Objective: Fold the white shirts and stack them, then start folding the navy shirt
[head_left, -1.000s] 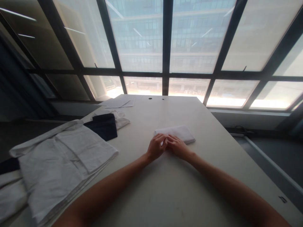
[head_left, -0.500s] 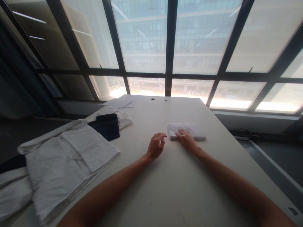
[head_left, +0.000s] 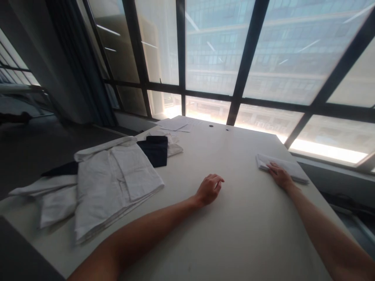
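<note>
A folded white cloth (head_left: 288, 167) lies flat near the table's right edge. My right hand (head_left: 279, 175) rests on its left part, fingers stretched out and flat against the fabric. Over the middle of the table is my left hand (head_left: 209, 189), fingers loosely bent with a small gap at the thumb, and nothing in it. A larger folded white cloth (head_left: 105, 191), in several layers, lies on the left side of the table, well apart from my left hand.
Beside the larger cloth are a dark navy cloth (head_left: 155, 152) and a crumpled white cloth (head_left: 175, 148). Another white cloth (head_left: 58, 203) lies at far left. White papers (head_left: 175, 125) are on the far end of the white table (head_left: 234, 230), before tall windows (head_left: 213, 50).
The folded white cloth has slid right across the table under my right hand, widening the gap between my hands. My view has turned left.
</note>
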The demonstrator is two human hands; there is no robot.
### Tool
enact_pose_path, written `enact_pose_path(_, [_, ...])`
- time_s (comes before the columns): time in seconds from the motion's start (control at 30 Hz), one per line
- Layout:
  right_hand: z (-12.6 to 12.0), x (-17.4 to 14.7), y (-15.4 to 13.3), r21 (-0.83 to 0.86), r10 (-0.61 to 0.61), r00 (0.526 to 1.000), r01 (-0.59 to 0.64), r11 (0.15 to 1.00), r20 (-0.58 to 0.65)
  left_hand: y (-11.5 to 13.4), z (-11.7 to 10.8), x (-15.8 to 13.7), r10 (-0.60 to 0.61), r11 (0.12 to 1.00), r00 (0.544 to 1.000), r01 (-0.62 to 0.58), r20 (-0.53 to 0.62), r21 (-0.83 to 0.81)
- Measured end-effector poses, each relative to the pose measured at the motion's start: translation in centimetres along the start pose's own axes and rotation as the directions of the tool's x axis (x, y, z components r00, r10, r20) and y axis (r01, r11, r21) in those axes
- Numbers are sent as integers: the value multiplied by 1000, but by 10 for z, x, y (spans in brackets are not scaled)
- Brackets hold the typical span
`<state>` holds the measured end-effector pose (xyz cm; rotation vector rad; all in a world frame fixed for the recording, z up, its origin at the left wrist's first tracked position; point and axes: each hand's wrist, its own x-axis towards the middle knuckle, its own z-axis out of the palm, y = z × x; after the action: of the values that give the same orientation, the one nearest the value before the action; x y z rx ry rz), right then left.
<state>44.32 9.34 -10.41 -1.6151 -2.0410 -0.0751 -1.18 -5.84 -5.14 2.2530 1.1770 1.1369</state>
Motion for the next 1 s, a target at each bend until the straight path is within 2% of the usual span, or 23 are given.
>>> enact_pose_path(0.07, [5, 6, 15, 29, 14, 1000, -14, 999, -4, -1, 0, 0, -5, 1000, 1000, 5, 14, 4])
enact_pose_path(0.17, [7, 9, 18, 19, 42, 999, -42, 999, 2, -1, 0, 1, -5, 1000, 999, 5, 39, 11])
enact_pose_path(0.4, [-11, 0, -20, -179, 229, 973, -223, 958, 15, -1, -1, 3, -3, 999, 998, 1, 59, 34])
enact_pose_path(0.5, [-14, -6, -33, -252, 343, 939, -328, 910, 16, -2, 0, 3, 2, 999, 998, -5, 64, 45])
enact_pose_path(0.67, [-11, -20, -47, -279, 538, 842, -525, 804, -36, -4, 2, 4, 3, 998, 998, -6, 59, 56])
enact_pose_path(0.77, [-9, -29, -55, -258, 569, 822, -559, 788, -43, -4, 2, 4, 5, 998, 997, -10, 74, 64])
enact_pose_path(1.0, [-11, -41, -66, -276, 559, 828, -546, 791, -36, -4, 5, 4, -5, 990, 982, -23, 191, 142])
